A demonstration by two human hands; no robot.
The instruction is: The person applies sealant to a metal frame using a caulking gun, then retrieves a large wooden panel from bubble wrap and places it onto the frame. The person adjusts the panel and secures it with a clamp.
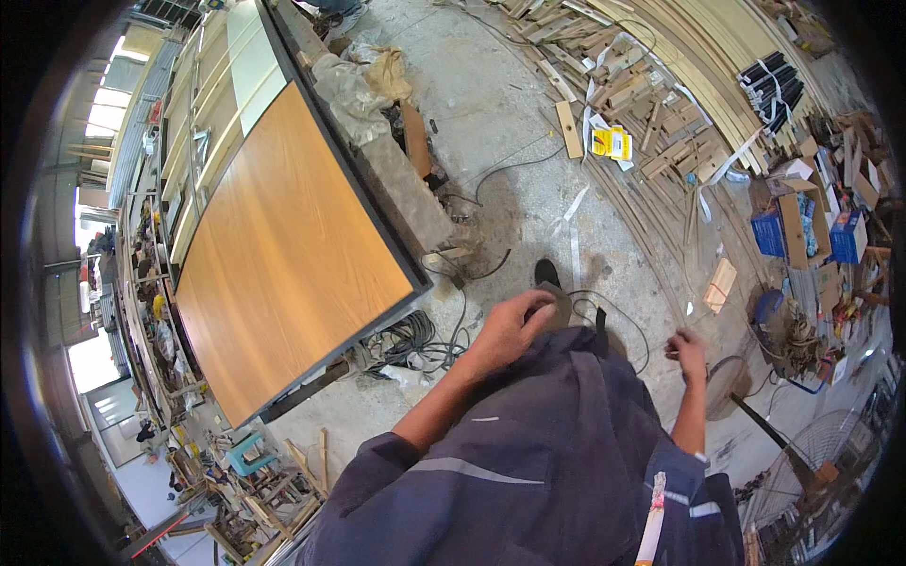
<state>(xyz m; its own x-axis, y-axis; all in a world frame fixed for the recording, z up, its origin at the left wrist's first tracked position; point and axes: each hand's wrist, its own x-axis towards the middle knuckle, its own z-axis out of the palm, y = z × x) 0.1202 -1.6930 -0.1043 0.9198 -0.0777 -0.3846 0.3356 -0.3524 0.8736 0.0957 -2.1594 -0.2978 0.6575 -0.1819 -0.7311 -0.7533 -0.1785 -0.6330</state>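
My left hand (pixel 514 328) hangs in front of my dark work jacket (pixel 566 443). Its fingers are curled in with the thumb along them, and nothing shows in it. Off to the right, my right hand (pixel 688 353) is held low over the floor, fingers bent inward; whether they hold something small is hidden. To the left of my left hand, and apart from it, lies a large wood-grain panel (pixel 293 255) with a dark edge. One dark shoe (pixel 546 273) shows on the floor beyond my left hand.
Black cable (pixel 406 341) lies coiled beside the panel's corner. Wood offcuts (pixel 651 123) and long strips cover the floor ahead right, with a yellow-and-white packet (pixel 612 143) among them. Blue boxes (pixel 847 236) and a fan guard (pixel 830 453) stand right. A teal stool (pixel 250 455) is left.
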